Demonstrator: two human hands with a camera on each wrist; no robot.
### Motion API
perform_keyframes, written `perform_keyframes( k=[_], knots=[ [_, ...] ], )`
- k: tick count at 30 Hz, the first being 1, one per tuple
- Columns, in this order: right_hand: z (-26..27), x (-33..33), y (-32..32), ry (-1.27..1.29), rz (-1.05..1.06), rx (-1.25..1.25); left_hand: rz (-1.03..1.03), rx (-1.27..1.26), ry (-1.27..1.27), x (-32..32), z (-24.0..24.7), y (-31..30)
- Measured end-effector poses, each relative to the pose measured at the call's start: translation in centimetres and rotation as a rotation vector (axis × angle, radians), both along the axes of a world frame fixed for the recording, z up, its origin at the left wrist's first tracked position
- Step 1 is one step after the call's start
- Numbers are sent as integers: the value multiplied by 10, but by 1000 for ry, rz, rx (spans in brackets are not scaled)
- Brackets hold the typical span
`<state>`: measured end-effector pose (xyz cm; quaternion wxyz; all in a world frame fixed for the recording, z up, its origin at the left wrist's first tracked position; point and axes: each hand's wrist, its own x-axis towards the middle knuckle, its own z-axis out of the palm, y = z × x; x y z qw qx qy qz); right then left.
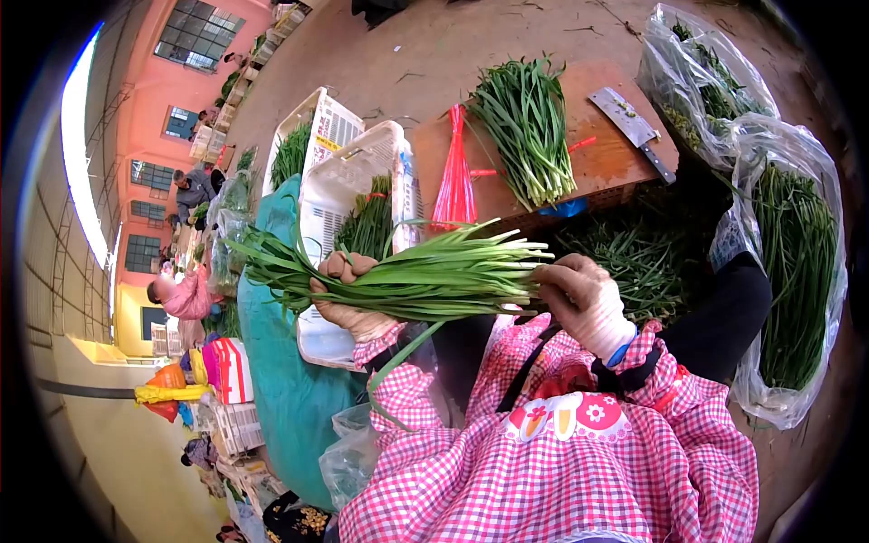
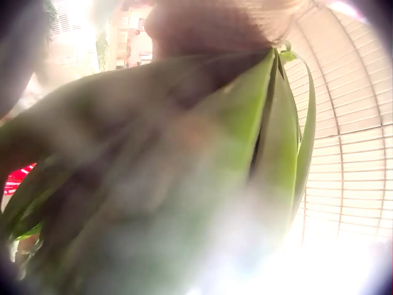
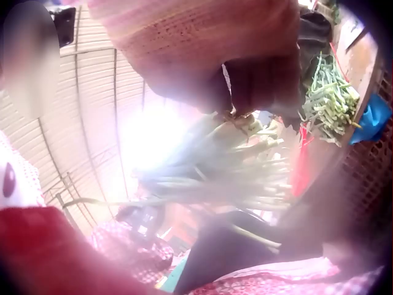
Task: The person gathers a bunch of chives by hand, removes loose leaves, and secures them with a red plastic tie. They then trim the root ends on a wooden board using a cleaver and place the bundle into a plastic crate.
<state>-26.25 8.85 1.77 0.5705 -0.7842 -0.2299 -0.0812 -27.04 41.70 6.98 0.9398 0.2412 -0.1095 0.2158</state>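
Observation:
In the head view, my left hand (image 1: 355,315) grips a bunch of garlic chives (image 1: 444,271) around its leafy part, thumb and fingers wrapped about it. The bunch lies level in front of my chest, pale stem ends to the right. My right hand (image 1: 584,299), fingers bent, pinches at those stem ends; in the right wrist view its fingertips (image 3: 236,109) meet the pale stems (image 3: 245,153). Broad green leaves (image 2: 264,129) fill much of the left wrist view, blurred. A single long leaf hangs down past my left sleeve (image 1: 403,398).
Ahead stands a wooden board (image 1: 615,163) with another chive bunch (image 1: 525,127), a cleaver (image 1: 625,118) and red plastic ties (image 1: 455,181). White crates (image 1: 339,167) stand left of it. Loose leaves (image 1: 634,262) lie below the board; clear bags of greens (image 1: 792,271) stand right.

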Motion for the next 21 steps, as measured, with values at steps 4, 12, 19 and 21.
perform_keyframes(
  k=[4, 12, 19, 21],
  knots=[
    [-8, 5, -3, -90, 46, -213, -89, -19, -38, 2, 16, -9],
    [-34, 9, 4, 214, 216, -43, -5, 335, -14, 3, 49, -44],
    [-47, 8, 32, 805, 383, 457, -146, 472, -104, 3, 62, -73],
    [-42, 8, 29, 1067, 440, 618, -143, 479, -96, -1, 64, -72]
  ],
)
